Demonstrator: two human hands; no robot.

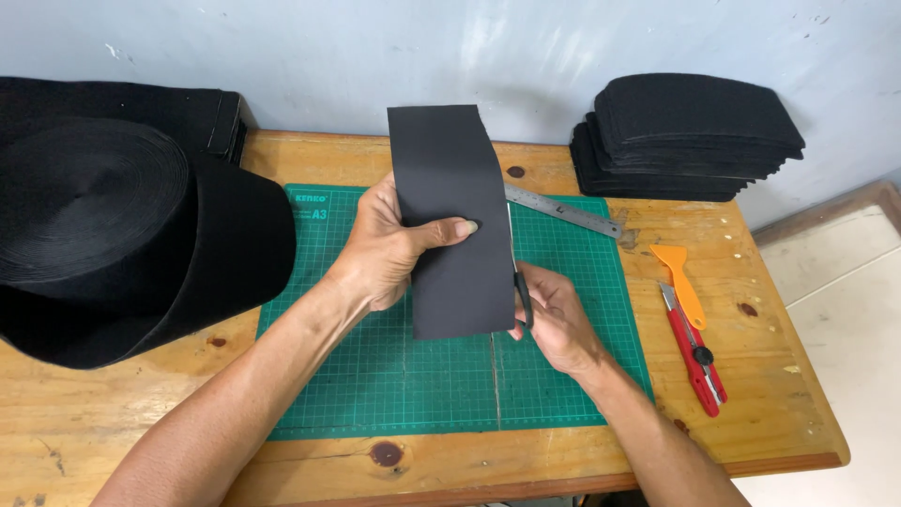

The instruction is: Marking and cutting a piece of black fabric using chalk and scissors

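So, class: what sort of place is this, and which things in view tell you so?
Probably a small craft or cutting workshop. A green cutting mat covers a wooden bench, a big roll of black felt sits beside a stack of cut pieces, and a steel ruler and red knife lie nearby.

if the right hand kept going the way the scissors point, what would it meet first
The right hand points its scissors up along the edge of the black felt strip. Past that, probably the steel ruler, though depth is unclear.
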